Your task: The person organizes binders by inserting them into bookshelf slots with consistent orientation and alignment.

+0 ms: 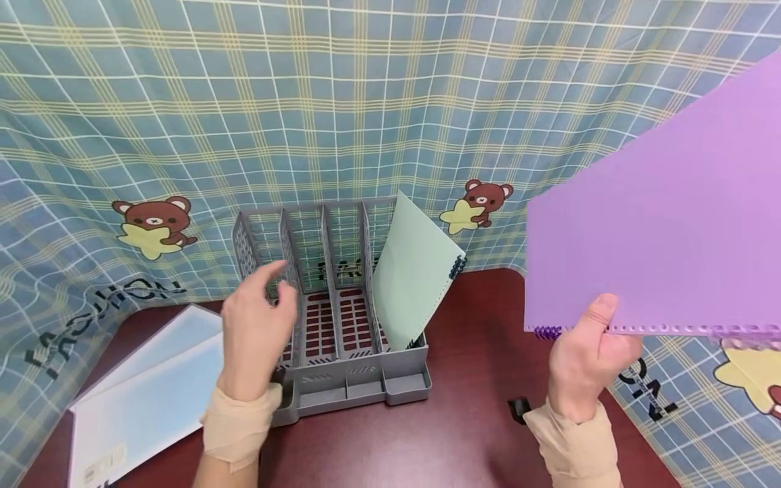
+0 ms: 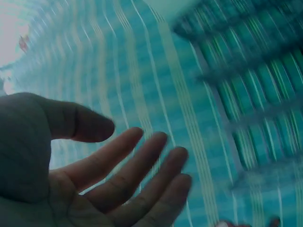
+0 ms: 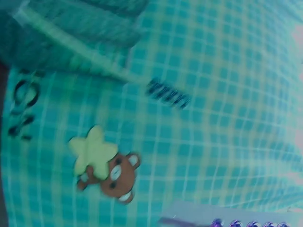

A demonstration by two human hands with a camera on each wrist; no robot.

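Observation:
My right hand (image 1: 588,362) pinches a purple spiral-bound notebook (image 1: 655,237) by its bound edge, thumb on the near face, held up at the right. In the right wrist view only a strip of the notebook's purple coil (image 3: 253,224) shows at the bottom. My left hand (image 1: 259,329) is raised in front of the left part of a grey file organizer (image 1: 363,373), fingers loosely bent and holding nothing. The left wrist view shows its palm (image 2: 71,189) with the fingers spread a little. A pale green spiral notebook (image 1: 411,278) leans in the organizer's rightmost slot.
On the left of the dark red table (image 1: 466,434) lie notebooks with pale blue and white covers (image 1: 152,386), overlapping. A small black object (image 1: 519,409) sits near my right wrist. Behind hangs a plaid curtain (image 1: 360,102) with bear prints.

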